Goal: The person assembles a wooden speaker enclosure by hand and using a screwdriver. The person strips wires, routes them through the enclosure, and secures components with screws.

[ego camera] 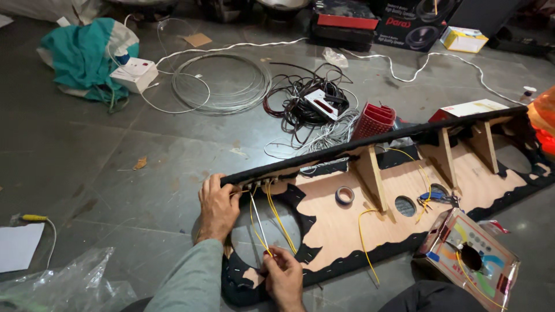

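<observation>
Yellow wires (pixel 276 216) run from the black board edge (pixel 300 163) down to the right hand (pixel 283 276), which pinches their ends. Left hand (pixel 217 207) clasps that edge, just above.

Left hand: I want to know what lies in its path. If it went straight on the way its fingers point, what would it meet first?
The left hand already grips the board's black edge; beyond it looks like bare floor, then probably the wire coil.

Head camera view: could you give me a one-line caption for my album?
Left hand steadies a wooden speaker panel while right hand pinches yellow wires.
</observation>
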